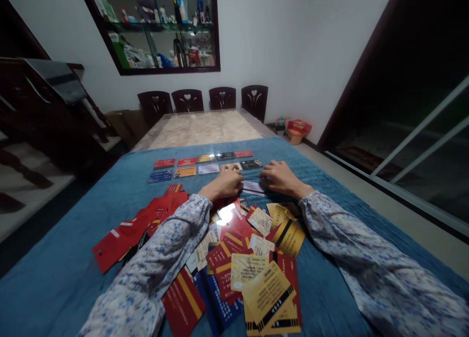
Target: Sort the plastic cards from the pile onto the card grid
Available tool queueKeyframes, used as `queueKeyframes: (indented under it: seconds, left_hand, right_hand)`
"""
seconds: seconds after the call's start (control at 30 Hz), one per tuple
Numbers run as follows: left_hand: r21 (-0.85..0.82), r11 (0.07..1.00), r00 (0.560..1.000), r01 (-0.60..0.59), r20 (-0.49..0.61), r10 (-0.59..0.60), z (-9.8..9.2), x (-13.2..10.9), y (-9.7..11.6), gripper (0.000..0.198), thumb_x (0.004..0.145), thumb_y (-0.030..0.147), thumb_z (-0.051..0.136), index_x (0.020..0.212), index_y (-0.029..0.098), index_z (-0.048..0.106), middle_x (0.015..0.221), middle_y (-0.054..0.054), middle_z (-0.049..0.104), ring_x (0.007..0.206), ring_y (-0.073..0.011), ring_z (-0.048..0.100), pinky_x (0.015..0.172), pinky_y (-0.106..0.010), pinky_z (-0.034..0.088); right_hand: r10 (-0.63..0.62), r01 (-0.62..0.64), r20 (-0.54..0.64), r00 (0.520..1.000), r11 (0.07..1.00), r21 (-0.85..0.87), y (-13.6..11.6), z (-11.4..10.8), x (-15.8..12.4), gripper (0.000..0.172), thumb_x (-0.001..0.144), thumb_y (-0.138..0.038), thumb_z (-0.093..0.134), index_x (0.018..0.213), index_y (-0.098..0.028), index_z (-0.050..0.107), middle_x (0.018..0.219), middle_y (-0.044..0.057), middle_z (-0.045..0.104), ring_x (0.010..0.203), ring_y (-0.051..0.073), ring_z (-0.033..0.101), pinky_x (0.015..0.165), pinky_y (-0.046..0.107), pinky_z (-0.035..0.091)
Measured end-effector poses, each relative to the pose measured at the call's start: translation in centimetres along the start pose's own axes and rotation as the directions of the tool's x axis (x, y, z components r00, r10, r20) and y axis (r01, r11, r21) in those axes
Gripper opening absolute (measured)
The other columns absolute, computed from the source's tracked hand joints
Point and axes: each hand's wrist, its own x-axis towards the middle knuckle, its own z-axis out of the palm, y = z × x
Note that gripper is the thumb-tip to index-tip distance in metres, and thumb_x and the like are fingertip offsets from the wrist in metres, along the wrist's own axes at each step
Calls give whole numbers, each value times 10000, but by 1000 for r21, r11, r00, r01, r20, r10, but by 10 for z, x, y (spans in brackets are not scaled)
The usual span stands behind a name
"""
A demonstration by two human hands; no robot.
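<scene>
A pale lilac card with a dark stripe lies level between my two hands, just in front of the laid-out rows. My left hand has its fingers curled at the card's left edge. At the card's right edge, the fingers of my right hand are bent in the same way. Beyond them are two rows of cards, among them a black card, a lavender card and an orange card. My left hand partly covers a whitish card in the nearer row. Under my forearms spreads a loose heap of cards.
Red cards overlap left of my left forearm. A blue cloth covers the near table; the bare marble-look tabletop continues behind it. Several dark chairs stand at the far end, below a glass-shelved wall cabinet.
</scene>
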Motion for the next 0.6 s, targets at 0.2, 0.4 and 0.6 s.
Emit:
queueKeyframes:
  seconds: [0.2, 0.4, 0.6]
  left_hand:
    - [-14, 1000, 998, 8, 61, -7, 2, 3, 9, 198, 902, 212, 577, 942, 189, 770, 1204, -143, 721, 1368, -395, 445, 1077, -575, 359]
    - [-37, 999, 999, 0, 53, 2, 6, 3, 10, 210, 872, 223, 592, 968, 186, 774, 1226, -146, 714, 1382, -399, 416, 1093, -602, 353]
    - [-53, 999, 999, 15, 34, -13, 11, 4, 8, 213, 882, 236, 603, 1015, 198, 766, 1238, -136, 713, 1359, -374, 429, 1071, -559, 376]
  right_hand:
    - [-12, 12, -5, 1000, 999, 43, 3, 9, -12, 330, 971, -431, 580, 1166, -241, 767, 1158, 145, 738, 1095, 299, 530, 826, 385, 317]
    - [-66, 64, 14, 998, 992, 106, 0, 13, -14, 363, 960, -495, 601, 1172, -250, 765, 1166, 136, 731, 1105, 298, 522, 817, 371, 304]
    - [-131, 128, 16, 991, 983, 128, 1, 11, -17, 418, 965, -555, 579, 1155, -234, 767, 1144, 147, 726, 1075, 293, 527, 805, 363, 304]
